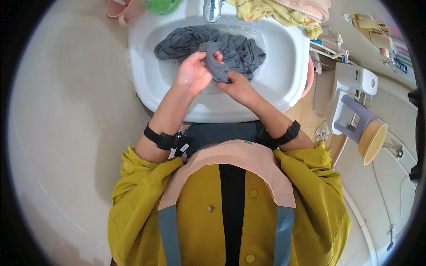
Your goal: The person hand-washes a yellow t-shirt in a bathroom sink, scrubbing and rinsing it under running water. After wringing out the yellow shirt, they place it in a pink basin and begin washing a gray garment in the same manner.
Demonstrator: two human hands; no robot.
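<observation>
A wet grey garment (244,53) lies bunched in the white washbasin (288,66), partly in shallow water. One fold of it is lifted between my hands. My left hand (195,73) has its palm turned up, with that fold running across its fingers and the fingertips curling out from behind the cloth. Suds glisten on the left wrist. Lower on the same fold, my right hand (237,86) pinches the fabric between thumb and fingers. The rest of the garment spreads behind both hands, toward the far side of the bowl.
A chrome faucet (212,9) overhangs the basin's far edge. Yellow and pink towels (284,15) rest on the far right rim. At the far left are a pink cup (122,11) and a green container (163,4). A toilet (350,80) and yellow basin (372,141) stand to the right.
</observation>
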